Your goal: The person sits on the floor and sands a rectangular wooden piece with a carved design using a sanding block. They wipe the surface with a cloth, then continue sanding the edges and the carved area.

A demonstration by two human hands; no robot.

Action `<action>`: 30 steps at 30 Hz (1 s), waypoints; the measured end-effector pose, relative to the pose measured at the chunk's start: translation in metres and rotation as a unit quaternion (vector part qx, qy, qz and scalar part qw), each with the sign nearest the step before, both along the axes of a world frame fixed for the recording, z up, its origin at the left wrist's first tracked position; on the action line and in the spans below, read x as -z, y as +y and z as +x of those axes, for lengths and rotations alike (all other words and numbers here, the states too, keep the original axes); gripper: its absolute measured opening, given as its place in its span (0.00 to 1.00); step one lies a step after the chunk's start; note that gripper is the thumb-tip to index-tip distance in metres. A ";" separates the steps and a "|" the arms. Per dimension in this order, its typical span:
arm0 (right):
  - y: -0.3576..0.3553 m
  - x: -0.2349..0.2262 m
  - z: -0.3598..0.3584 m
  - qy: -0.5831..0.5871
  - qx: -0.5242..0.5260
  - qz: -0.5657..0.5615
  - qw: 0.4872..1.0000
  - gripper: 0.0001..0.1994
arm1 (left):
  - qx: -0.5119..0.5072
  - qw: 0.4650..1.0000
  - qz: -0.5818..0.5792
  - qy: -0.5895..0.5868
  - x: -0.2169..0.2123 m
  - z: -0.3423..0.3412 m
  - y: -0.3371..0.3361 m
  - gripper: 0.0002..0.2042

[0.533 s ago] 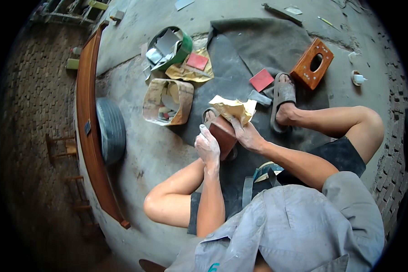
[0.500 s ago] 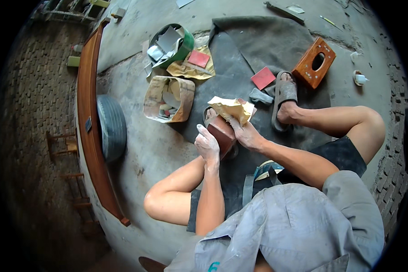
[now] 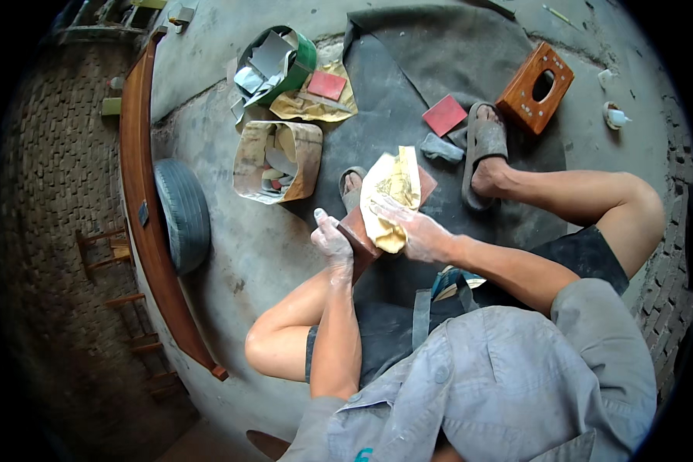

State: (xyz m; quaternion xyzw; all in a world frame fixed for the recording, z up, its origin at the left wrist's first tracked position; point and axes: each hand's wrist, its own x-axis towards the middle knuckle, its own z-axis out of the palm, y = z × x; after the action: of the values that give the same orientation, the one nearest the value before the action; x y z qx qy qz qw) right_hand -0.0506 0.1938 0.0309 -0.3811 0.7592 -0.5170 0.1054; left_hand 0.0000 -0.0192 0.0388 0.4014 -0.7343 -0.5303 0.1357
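Observation:
Between my knees a reddish-brown wooden box (image 3: pixel 359 232) is held slantwise, its far end showing beyond a crumpled yellow sheet that looks like sandpaper (image 3: pixel 394 181). My left hand (image 3: pixel 333 239) grips the box's near left end, the thumb sticking up. Over the box's upper face, my right hand (image 3: pixel 417 229) presses the yellow sandpaper with fingers laid along it. White dust coats both hands. Part of the box is hidden under the sheet and my right hand.
An orange-brown tissue box (image 3: pixel 522 108) stands by my right sandal (image 3: pixel 489 146). Red pads (image 3: pixel 445 115) and a grey rag (image 3: pixel 442 148) lie near it. Left are a green bucket (image 3: pixel 304 61), an open container (image 3: pixel 308 154), a tire (image 3: pixel 183 215) and a long wooden board (image 3: pixel 137 185).
The wooden box has turned so its far end points up and right. The yellow sandpaper now lies spread over it, with my right hand flatter on top. My left hand has shifted slightly left.

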 end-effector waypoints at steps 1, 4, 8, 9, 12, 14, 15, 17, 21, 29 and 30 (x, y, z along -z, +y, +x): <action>-0.003 0.005 0.010 0.004 -0.023 -0.024 0.999 0.32 | -0.006 0.999 -0.019 -0.031 -0.003 0.003 0.005 0.34; 0.009 0.057 -0.014 -0.102 -0.021 0.078 0.992 0.32 | -0.014 1.000 0.006 0.016 -0.001 0.005 0.001 0.33; -0.017 -0.025 -0.040 -0.361 -0.077 0.205 0.906 0.25 | -0.033 0.999 -0.008 0.039 0.010 0.025 -0.018 0.30; -0.028 -0.012 -0.001 -0.117 -0.061 0.177 0.975 0.29 | -0.029 0.999 0.004 0.034 0.016 0.017 -0.014 0.29; -0.050 -0.054 0.042 0.013 -0.052 -0.023 0.998 0.43 | -0.021 0.997 0.057 0.042 0.015 0.031 -0.020 0.27; -0.035 -0.003 0.026 -0.060 -0.008 0.017 0.998 0.40 | 0.021 0.999 0.012 0.036 0.008 0.021 -0.012 0.27; -0.027 0.032 0.005 0.051 -0.018 0.190 0.980 0.34 | -0.028 0.999 -0.005 0.044 0.008 0.013 -0.005 0.27; -0.008 0.045 -0.055 -0.252 0.044 0.248 0.934 0.29 | -0.015 0.999 -0.001 0.047 0.002 0.007 0.002 0.24; -0.037 -0.001 0.000 0.045 0.118 0.116 0.985 0.35 | -0.013 0.999 -0.037 0.014 0.016 0.018 -0.014 0.23; -0.022 0.042 -0.056 -0.288 0.029 0.307 0.907 0.25 | -0.039 0.999 -0.030 0.003 0.005 0.015 -0.008 0.25; -0.031 0.034 -0.012 -0.286 0.147 0.158 0.934 0.24 | -0.050 0.998 -0.034 0.002 0.005 0.012 -0.008 0.25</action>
State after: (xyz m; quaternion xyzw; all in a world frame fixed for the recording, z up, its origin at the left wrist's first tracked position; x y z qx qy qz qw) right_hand -0.0630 0.1626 -0.0028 -0.0795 0.8160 -0.4876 0.3000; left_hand 0.0119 -0.0269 0.0341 0.4320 -0.7307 -0.4982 0.1770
